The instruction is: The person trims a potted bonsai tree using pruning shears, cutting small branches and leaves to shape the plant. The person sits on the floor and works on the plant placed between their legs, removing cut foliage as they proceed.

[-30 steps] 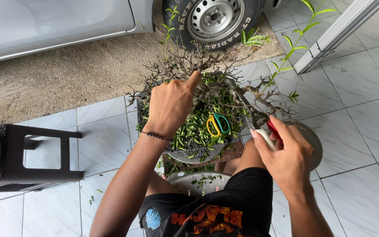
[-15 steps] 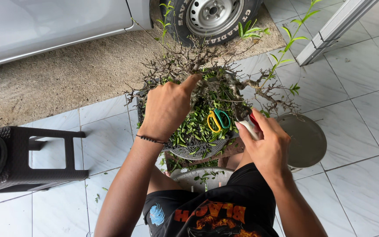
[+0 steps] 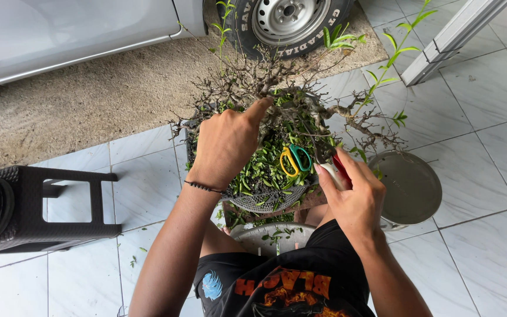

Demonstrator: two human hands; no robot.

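A bonsai tree [image 3: 277, 88] with mostly bare twisted branches stands in a dark pot [image 3: 265, 202] littered with cut green leaves. My left hand [image 3: 227, 141] rests among the branches, its index finger stretched out onto a twig. My right hand [image 3: 350, 196] is shut on red-handled pruning shears [image 3: 338, 170], whose blades reach into the lower branches on the right. A pair of scissors with yellow and green handles [image 3: 293, 159] lies on the leaves in the pot, between my two hands.
A round metal bowl [image 3: 409, 188] sits on the tiles at the right. A black plastic stool [image 3: 60, 205] stands at the left. A car's body and wheel [image 3: 289, 17] are behind the tree. A grey basin [image 3: 271, 238] with clippings sits under the pot.
My right hand with the shears has moved left, in toward the tree's lower branches. My left hand stays among the branches.
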